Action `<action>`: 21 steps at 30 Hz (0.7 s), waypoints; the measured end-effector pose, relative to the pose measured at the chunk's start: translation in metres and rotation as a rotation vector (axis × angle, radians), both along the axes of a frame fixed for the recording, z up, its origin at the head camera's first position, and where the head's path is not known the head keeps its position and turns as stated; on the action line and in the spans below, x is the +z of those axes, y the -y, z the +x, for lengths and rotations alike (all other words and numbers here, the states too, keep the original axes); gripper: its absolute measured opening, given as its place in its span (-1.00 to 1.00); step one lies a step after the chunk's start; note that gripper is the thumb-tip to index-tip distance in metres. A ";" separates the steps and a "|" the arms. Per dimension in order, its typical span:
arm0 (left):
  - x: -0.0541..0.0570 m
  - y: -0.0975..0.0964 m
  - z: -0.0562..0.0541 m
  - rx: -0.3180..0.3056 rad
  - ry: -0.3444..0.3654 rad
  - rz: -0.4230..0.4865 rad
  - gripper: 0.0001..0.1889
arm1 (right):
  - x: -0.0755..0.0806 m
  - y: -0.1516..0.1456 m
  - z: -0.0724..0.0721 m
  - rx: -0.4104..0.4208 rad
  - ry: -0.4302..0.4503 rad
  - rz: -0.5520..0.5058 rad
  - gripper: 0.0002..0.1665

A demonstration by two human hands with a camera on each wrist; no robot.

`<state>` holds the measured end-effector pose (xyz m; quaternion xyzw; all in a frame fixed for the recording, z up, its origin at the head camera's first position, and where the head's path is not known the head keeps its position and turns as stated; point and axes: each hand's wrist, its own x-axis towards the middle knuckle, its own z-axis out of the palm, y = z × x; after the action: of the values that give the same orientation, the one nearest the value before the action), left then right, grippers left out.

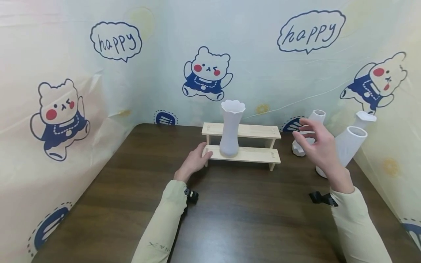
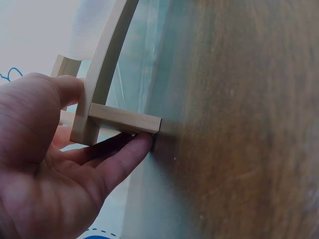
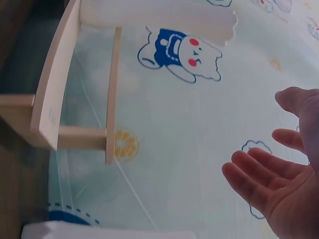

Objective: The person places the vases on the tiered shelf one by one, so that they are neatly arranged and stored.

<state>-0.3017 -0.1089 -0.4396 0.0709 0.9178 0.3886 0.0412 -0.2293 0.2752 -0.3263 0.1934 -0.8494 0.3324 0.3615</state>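
A pale wooden two-step shelf (image 1: 250,155) stands at the back of the dark table. A white vase with a scalloped rim (image 1: 231,128) is upright on its lower step. My left hand (image 1: 197,157) grips the shelf's left end; in the left wrist view the thumb lies over the shelf (image 2: 124,119) and the fingers (image 2: 122,157) curl under its crossbar. My right hand (image 1: 314,140) hovers open, holding nothing, right of the shelf and just in front of a faceted white vase (image 1: 316,117). The right wrist view shows its spread fingers (image 3: 259,181) apart from the shelf (image 3: 55,99).
Two more white vases, one wide-mouthed and leaning (image 1: 350,144) and one behind it (image 1: 363,118), stand at the far right by the bear-printed backdrop (image 1: 207,73). The brown table (image 1: 236,215) stretches toward me. Wrist camera mounts show on both sleeves.
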 end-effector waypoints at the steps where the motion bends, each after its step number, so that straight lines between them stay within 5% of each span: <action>1: 0.000 0.000 0.000 0.003 -0.002 0.002 -0.30 | 0.000 -0.002 0.000 -0.004 -0.002 -0.002 -0.45; 11: -0.001 -0.001 0.000 -0.006 -0.001 -0.001 -0.30 | 0.005 -0.031 0.002 -0.066 0.009 -0.037 -0.42; 21: -0.002 0.000 -0.001 0.003 0.005 0.008 -0.30 | 0.012 -0.060 0.001 -0.215 -0.002 -0.117 -0.46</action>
<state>-0.3024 -0.1089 -0.4413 0.0686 0.9162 0.3925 0.0428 -0.2283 0.3348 -0.3146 0.0802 -0.8439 0.3407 0.4066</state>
